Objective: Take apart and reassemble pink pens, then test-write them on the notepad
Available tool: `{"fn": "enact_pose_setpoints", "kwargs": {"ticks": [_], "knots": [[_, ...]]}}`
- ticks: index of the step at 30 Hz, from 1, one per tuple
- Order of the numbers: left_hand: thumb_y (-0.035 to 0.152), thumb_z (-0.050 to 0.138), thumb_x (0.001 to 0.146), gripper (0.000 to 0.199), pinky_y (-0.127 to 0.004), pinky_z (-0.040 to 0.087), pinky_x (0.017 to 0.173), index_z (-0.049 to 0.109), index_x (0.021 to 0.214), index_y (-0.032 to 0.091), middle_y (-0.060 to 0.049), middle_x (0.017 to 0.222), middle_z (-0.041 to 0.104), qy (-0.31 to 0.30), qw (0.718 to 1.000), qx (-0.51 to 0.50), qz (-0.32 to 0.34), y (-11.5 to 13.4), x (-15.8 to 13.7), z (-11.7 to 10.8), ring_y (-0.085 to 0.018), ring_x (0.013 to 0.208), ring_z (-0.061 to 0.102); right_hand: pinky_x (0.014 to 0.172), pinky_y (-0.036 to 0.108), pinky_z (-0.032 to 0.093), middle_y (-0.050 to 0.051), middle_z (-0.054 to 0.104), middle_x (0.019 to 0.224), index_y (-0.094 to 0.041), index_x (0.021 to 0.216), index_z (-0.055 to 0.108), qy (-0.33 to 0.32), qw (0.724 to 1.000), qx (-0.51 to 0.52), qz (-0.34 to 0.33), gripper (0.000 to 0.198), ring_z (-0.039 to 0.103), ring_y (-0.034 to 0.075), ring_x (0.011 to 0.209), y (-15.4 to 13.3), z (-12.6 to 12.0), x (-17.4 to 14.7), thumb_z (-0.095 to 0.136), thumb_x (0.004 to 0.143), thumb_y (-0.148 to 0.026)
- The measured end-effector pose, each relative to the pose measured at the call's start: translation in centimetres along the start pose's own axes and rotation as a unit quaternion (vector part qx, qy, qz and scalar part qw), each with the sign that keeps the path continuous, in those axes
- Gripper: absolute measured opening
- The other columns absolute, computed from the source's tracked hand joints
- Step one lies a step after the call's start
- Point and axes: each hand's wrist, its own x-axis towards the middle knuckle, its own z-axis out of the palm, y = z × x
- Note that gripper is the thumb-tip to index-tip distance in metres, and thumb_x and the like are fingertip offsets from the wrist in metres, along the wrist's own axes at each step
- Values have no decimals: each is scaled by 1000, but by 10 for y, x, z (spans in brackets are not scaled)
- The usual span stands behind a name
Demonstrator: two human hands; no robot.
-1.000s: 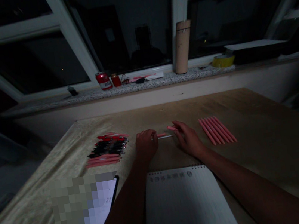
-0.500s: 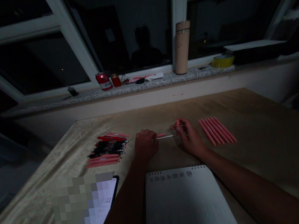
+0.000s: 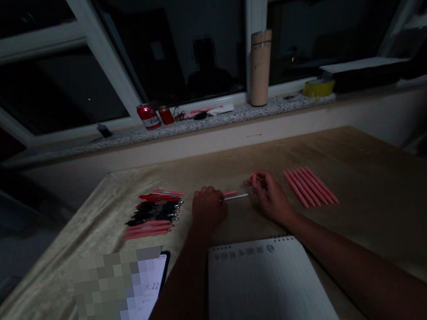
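a thin white rod [image 3: 237, 196] lies level over the middle of the table [image 3: 234, 165], between the two hands. its left end runs into the left hand [image 3: 209, 205], whose curled fingers pinch it, and its free end points at the right hand [image 3: 270, 194], stopping just short of it. a pink tube [image 3: 230, 193] shows just behind the rod, near the left fingertips. the right hand pinches a small pink piece [image 3: 254, 177] between thumb and fingers, held roughly upright; dim light hides its finer shape.

left of the left hand lies a pile of pens [image 3: 156, 210], red, black and pink, side by side. to the right of the right hand, slanting pink pens [image 3: 310, 186] form a neat row. nearer the person, a spiral notebook [image 3: 265, 292] lies between the forearms, small dark marks along its top. a phone [image 3: 148, 300], partly pixelated, sits by the left forearm. beyond the table, a red can [image 3: 149, 116] stands on the speckled windowsill [image 3: 129, 136].
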Motion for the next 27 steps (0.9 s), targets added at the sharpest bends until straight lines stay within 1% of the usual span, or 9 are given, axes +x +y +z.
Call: {"fn": "enact_pose_setpoints", "kwargs": {"ticks": [9, 12, 16, 22, 27], "knots": [[25, 54, 76, 17, -38, 37, 81, 67, 85, 19, -8, 90, 64, -6, 1000, -3, 4, -1, 0, 0, -23, 92, 55, 83, 39, 49, 11, 64, 98, -19, 111, 44, 1, 1000, -6, 4, 24, 63, 21, 94, 1, 1, -1, 42, 92, -34], [23, 54, 75, 14, -39, 38, 78, 66, 80, 18, -9, 86, 65, 6, 1000, 4, 10, -2, 0, 2, -24, 87, 56, 84, 40, 49, 12, 64, 97, -19, 110, 44, 4, 1000, -5, 0, 24, 63, 22, 93, 1, 1, -1, 41, 93, -35], [24, 52, 78, 16, -39, 38, 75, 66, 76, 18, -11, 83, 63, 16, 999, 20, 22, -3, 0, 1, -25, 85, 56, 84, 40, 49, 12, 64, 96, -19, 110, 45, 5, 1000, -7, -5, 25, 63, 21, 92, 0, 1, 0, 41, 93, -37], [23, 47, 83, 20, -40, 37, 77, 65, 79, 16, -13, 86, 59, 18, 998, 37, 39, -2, -1, 2, -26, 88, 53, 84, 39, 49, 11, 64, 96, -19, 111, 45, 5, 1000, -10, -10, 26, 62, 21, 92, 2, 1, 0, 42, 93, -36], [22, 42, 87, 22, -39, 36, 76, 62, 87, 13, -14, 90, 58, 28, 997, 57, 53, -1, -1, 4, -26, 90, 51, 84, 39, 49, 10, 63, 97, -18, 112, 45, 6, 1000, -13, -9, 24, 62, 20, 93, 4, 1, -1, 42, 93, -33]]}}
